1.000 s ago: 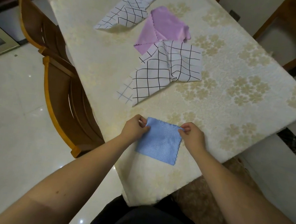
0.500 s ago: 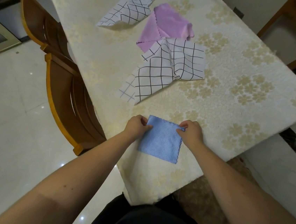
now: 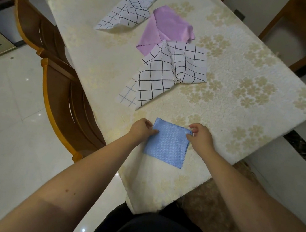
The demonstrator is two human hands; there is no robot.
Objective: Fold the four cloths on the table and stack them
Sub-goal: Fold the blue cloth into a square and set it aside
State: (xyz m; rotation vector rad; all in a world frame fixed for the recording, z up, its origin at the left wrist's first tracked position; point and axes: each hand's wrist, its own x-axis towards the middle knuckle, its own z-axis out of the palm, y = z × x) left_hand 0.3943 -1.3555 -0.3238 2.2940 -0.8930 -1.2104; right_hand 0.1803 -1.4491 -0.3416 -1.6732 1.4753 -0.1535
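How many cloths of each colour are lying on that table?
Blue cloth: 1, held by the left hand and right hand
Purple cloth: 1
White checked cloths, near and far: 2
Total: 4

blue cloth point(image 3: 167, 145), purple cloth point(image 3: 165, 29), two black-gridded white cloths point(image 3: 171, 74)

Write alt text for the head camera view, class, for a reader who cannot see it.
A person's left hand and right hand pinch the far corners of a folded blue cloth near the table's front edge. Farther back lie two unfolded grid-patterned cloths and a purple cloth.
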